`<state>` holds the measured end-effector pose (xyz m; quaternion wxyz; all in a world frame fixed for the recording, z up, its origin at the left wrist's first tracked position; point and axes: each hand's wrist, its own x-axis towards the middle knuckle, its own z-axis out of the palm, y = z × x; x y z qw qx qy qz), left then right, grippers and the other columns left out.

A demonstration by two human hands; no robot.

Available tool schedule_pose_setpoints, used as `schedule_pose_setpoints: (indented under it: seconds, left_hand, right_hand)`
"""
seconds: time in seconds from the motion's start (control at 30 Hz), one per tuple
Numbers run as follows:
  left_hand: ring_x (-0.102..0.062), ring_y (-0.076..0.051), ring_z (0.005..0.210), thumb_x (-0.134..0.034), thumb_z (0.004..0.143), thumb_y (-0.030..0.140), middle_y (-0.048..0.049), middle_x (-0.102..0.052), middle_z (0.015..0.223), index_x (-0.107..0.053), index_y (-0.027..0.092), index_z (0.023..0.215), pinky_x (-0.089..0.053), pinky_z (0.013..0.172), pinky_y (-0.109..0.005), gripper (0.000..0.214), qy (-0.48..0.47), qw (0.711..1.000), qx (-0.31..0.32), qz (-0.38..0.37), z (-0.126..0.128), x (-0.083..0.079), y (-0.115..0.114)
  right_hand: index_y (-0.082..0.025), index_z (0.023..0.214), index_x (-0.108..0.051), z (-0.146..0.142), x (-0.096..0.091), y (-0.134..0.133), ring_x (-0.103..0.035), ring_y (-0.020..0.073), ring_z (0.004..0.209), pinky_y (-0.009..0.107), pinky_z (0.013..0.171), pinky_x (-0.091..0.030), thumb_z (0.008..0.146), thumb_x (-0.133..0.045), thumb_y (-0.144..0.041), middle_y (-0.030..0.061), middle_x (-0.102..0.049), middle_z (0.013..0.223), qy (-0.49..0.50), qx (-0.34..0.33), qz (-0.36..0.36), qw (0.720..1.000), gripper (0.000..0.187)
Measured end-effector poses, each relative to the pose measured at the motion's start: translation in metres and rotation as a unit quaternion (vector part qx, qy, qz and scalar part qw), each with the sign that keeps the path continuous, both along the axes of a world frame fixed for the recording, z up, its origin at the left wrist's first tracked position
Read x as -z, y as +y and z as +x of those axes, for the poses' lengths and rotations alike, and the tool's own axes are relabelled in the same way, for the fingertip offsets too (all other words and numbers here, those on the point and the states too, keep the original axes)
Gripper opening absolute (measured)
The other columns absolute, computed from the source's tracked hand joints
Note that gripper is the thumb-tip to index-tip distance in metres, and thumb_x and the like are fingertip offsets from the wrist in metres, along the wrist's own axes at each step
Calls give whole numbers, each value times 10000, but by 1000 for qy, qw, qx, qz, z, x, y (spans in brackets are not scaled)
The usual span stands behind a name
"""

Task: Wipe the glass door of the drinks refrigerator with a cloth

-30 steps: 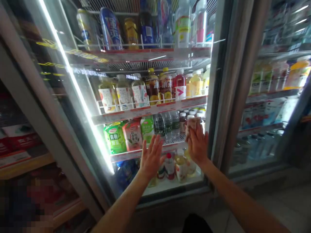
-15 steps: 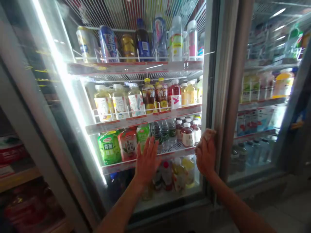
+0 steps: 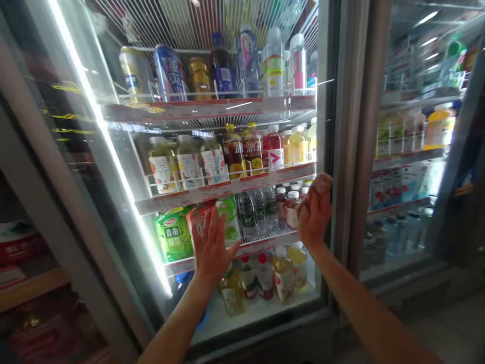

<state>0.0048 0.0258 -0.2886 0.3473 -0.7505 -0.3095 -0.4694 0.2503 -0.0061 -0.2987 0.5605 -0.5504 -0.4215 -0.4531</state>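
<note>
I face the glass door of a lit drinks fridge. My left hand lies flat on the glass with its fingers stretched out, in front of a green juice bottle and a red one. My right hand is curled against the glass by the door's right frame, fingers closed round a small pale cloth that barely shows. Behind it stand water bottles and small red-labelled bottles.
Inside, wire shelves carry cans at the top, tea and juice bottles in the middle and more bottles at the bottom. A second fridge door stands to the right. Shelves with red packages are on the left.
My right hand slid with the cloth from the glass over to the right frame, then up a little. My left hand shifted left across the glass. The view tilted upward.
</note>
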Motion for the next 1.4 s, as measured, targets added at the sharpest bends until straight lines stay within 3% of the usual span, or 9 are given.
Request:
schedule_pose_setpoints:
  seconds: [0.07,0.23,0.43,0.63,0.83,1.0,1.2,1.33,1.4]
  left_hand:
    - [-225,-279,1427,-612,818,460,-188,-353,1484,-71,173,1506,-109,1173,-519,921,-4,1000,-4,0,-3,-1,1]
    - [-205,-270,1436,-580,840,475,-190,-348,1487,-99,166,1504,-98,1175,-510,877,-13,1000,-18,7,-6,-4,3]
    - [-163,-276,1447,-570,832,521,-189,-329,1498,-130,165,1499,-81,1174,-515,875,-33,999,-18,22,-15,-14,6]
    - [-177,-282,1444,-573,836,497,-188,-336,1495,-138,164,1497,-81,1173,-519,858,-36,999,-23,11,-16,-18,6]
    - [-176,-276,1445,-556,848,503,-189,-326,1500,-172,170,1489,-93,1170,-516,818,-41,998,-21,32,-22,-26,11]
    - [-182,-273,1443,-562,853,476,-174,-322,1506,-162,184,1494,-87,1173,-510,810,-44,998,-20,33,-23,-25,11]
    - [-208,-282,1435,-572,848,469,-187,-355,1485,-189,174,1488,-90,1169,-509,802,-42,998,-19,30,-23,-25,10]
    - [-200,-282,1437,-591,842,443,-201,-357,1480,-196,155,1485,-89,1168,-504,808,-37,998,-23,35,-24,-25,10]
    - [-202,-278,1438,-589,841,452,-200,-356,1481,-193,154,1486,-93,1170,-497,814,-42,998,-20,36,-27,-27,11]
  right_hand:
    - [-255,1510,-105,-6,-6,2,-255,325,1419,555,1055,-344,908,-393,-211,89,-95,1589,14,8,9,1000,669]
    - [-318,1507,-79,-35,-13,3,-306,251,1404,507,1126,-289,900,-430,-251,22,-223,1568,-156,-39,-90,983,704]
    - [-196,1482,-264,-19,-35,9,-282,318,1404,549,1029,-363,915,-340,-237,128,-207,1561,52,23,-15,998,573]
    - [-304,1463,-294,-58,-22,8,-255,220,1423,488,1163,-196,900,-418,-289,14,-341,1518,-196,-54,-121,972,576]
    - [-235,1505,-186,-41,-31,12,-238,352,1416,596,1074,-297,905,-369,-242,97,-232,1554,-10,-19,-34,999,627]
    - [-314,1484,-225,-60,-22,8,-274,209,1417,480,1173,-201,915,-395,-269,11,-366,1502,-223,-76,-100,967,596]
    - [-203,1469,-301,-46,-43,14,-247,317,1421,555,1086,-287,925,-353,-247,123,-275,1540,5,-28,4,1000,549]
    - [-282,1488,-229,-69,-37,13,-290,235,1411,502,1148,-226,895,-430,-238,47,-364,1508,-173,-96,-69,978,627]
    - [-302,1485,-227,-66,-36,12,-314,228,1400,505,1155,-214,895,-431,-230,31,-385,1497,-199,-108,-74,971,629]
